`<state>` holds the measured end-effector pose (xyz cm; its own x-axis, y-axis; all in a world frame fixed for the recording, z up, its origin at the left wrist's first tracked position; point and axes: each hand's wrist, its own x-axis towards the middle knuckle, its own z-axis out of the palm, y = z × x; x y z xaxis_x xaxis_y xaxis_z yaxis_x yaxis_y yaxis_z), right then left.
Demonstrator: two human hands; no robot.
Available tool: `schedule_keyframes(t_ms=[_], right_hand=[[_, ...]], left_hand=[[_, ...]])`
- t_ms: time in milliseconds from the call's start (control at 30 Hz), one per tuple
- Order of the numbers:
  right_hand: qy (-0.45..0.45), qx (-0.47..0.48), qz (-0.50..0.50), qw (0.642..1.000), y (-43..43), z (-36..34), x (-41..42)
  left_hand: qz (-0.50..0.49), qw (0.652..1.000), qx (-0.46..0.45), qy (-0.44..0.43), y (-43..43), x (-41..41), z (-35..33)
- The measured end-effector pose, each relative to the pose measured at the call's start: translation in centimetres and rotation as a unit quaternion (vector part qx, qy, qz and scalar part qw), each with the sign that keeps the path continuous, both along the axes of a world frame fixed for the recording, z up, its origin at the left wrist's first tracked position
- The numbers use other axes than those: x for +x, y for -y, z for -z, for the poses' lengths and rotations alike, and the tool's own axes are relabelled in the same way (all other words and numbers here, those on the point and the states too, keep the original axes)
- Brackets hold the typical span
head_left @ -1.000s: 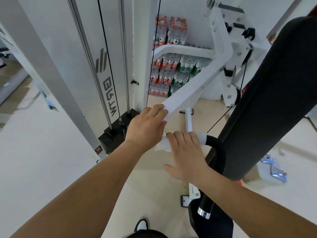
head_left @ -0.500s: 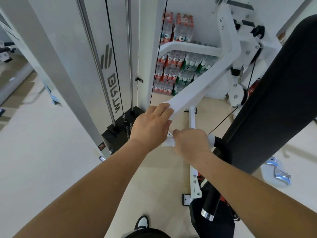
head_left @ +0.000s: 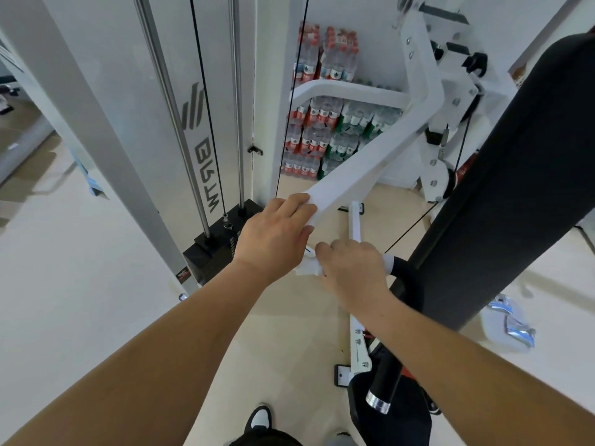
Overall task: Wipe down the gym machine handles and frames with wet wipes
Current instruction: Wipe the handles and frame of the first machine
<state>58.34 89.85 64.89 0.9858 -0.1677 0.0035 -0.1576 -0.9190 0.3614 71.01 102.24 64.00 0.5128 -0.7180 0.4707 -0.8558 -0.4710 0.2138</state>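
Right hand [head_left: 352, 272], flat a second ago, now curled round wipe [head_left: 307, 268] on bar; left hand [head_left: 277, 235] gripping arm [head_left: 360, 172], wiping underway.

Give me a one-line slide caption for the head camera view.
Left hand grips the white machine arm while the right hand wraps a wet wipe around the bar beside the black handle.

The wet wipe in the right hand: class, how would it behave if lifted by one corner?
Probably floppy: the wet wipe bunches in crumpled folds under the right hand. Likely very light, since little of it shows. It may cling to the white frame arm, being damp.
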Motion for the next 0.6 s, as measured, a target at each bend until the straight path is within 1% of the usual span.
schedule_keyframes(t_ms=[33, 67, 100, 133, 167, 200, 267, 333, 367, 400, 467, 500, 533, 567, 600], right_hand=[[0.026, 0.002, -0.005, 1.000, -0.1, 0.1, 0.0], [0.015, 0.020, -0.006, 1.000, -0.2, -0.2, 0.2], [-0.030, 0.046, 0.005, 0.998, 0.1, -1.1, 0.7], [-0.113, 0.095, 0.030, 0.989, 0.3, -2.5, 1.3], [-0.186, 0.144, 0.044, 0.971, 0.7, -3.7, 2.1], [-0.253, 0.199, 0.067, 0.944, 1.2, -4.7, 3.2], [-0.366, 0.283, 0.110, 0.880, 2.3, -5.0, 4.9], [-0.440, 0.342, 0.145, 0.817, 2.7, -3.9, 6.0], [-0.458, 0.356, 0.158, 0.799, 2.7, -3.5, 6.3], [-0.455, 0.358, 0.162, 0.799, 2.8, -3.3, 6.5], [-0.401, 0.338, 0.149, 0.839, 2.7, -3.3, 6.3], [-0.363, 0.311, 0.133, 0.868, 2.4, -3.4, 5.8], [-0.309, 0.269, 0.106, 0.906, 2.0, -3.4, 5.0], [-0.233, 0.215, 0.077, 0.945, 1.5, -3.0, 3.8], [-0.138, 0.155, 0.040, 0.977, 1.0, -2.3, 2.5]], left_hand=[[-0.002, 1.000, 0.002, 0.002, 0.0, 0.0, -0.1], [-0.005, 1.000, 0.004, 0.004, -0.1, 0.0, -0.2], [-0.006, 1.000, 0.007, 0.005, -0.1, -0.1, -0.4], [-0.007, 1.000, 0.012, 0.005, 0.0, -0.2, -0.5], [-0.007, 1.000, 0.018, 0.004, 0.0, -0.3, -0.5], [-0.009, 1.000, 0.024, 0.005, 0.0, -0.3, -0.4], [-0.014, 0.999, 0.032, 0.004, 0.0, -0.3, -0.5], [-0.016, 0.999, 0.033, -0.001, 0.1, -0.2, -0.5], [-0.017, 0.999, 0.034, -0.001, 0.2, -0.2, -0.4], [-0.017, 0.999, 0.037, -0.001, 0.2, -0.3, -0.4], [-0.016, 0.999, 0.033, 0.005, 0.3, -0.2, -0.3], [-0.015, 0.999, 0.030, 0.007, 0.3, -0.2, -0.4], [-0.015, 0.999, 0.032, 0.006, 0.3, -0.2, -0.5], [-0.016, 0.999, 0.035, 0.002, 0.3, -0.3, -0.5], [-0.017, 0.999, 0.037, 0.000, 0.2, -0.4, -0.6]])
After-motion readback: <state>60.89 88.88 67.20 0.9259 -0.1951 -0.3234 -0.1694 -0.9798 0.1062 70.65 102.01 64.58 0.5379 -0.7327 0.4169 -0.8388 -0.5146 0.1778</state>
